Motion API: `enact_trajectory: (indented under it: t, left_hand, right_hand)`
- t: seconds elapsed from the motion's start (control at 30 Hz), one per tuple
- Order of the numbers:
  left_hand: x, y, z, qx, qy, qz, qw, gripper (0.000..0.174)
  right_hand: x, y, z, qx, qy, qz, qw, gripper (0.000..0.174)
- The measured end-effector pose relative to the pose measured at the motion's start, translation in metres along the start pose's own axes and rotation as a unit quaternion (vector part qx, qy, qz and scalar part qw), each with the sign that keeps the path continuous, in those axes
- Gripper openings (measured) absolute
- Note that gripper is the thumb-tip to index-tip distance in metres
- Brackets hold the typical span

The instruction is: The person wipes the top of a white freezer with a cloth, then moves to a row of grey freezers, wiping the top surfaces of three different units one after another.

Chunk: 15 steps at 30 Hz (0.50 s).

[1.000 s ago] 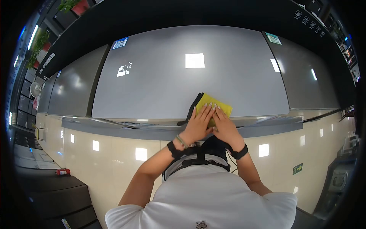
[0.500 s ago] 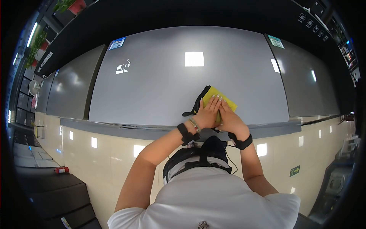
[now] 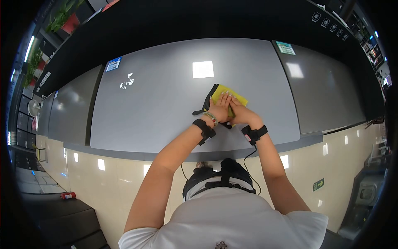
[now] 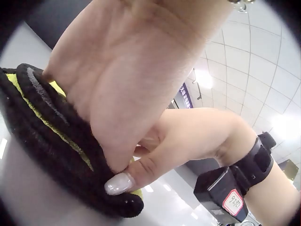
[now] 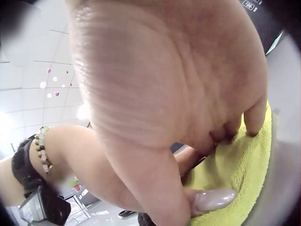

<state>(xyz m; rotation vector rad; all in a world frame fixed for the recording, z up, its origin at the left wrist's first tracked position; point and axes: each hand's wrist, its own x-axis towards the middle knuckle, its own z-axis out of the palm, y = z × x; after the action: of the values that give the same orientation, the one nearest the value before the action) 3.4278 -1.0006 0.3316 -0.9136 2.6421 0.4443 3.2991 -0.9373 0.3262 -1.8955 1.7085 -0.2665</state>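
Observation:
A folded yellow cloth with a black edge point(image 3: 239, 100) lies on the broad grey glossy panel point(image 3: 145, 108), a little right of its middle. Flat on top of it rests my left hand point(image 3: 219, 110), fingers extended away from me. Beside it my right hand point(image 3: 243, 113) presses the cloth too, its fingers close against the left ones. In the left wrist view the cloth's thick black layers point(image 4: 56, 136) bunch under the left palm, and the right thumb touches them. The right wrist view shows the right thumb and fingertips on the yellow side point(image 5: 249, 165).
Darker grey panels stand at the left point(image 3: 72, 103) and right point(image 3: 327, 87) of the broad one. A black wall point(image 3: 166, 25) runs along the far side. Labels sit at two far corners point(image 3: 113, 64). Behind me on the tiled floor are dark boxes point(image 3: 62, 224) and a red extinguisher point(image 3: 68, 195).
Both hands and the cloth have moved together from the panel's front edge farther onto its surface. The head view has shifted, with more of the front edge showing.

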Motion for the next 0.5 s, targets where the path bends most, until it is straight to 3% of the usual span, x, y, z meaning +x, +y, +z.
enact_trajectory:
  t: [0.13,0.4,0.5]
  left_hand:
    - [0.019,0.005,-0.003,0.022,0.010,-0.014,1.000,0.086]
    - [0.053,0.029,-0.013,0.053,0.020,0.001,0.998,0.082]
    - [0.063,0.050,-0.007,0.059,0.051,-0.005,0.997,0.079]
  right_hand:
    - [0.006,0.015,-0.010,0.011,0.000,0.000,1.000,0.104]
    - [-0.003,0.045,-0.014,0.043,0.083,-0.010,0.996,0.102]
    - [-0.021,0.056,-0.034,0.067,0.062,-0.034,0.995,0.100]
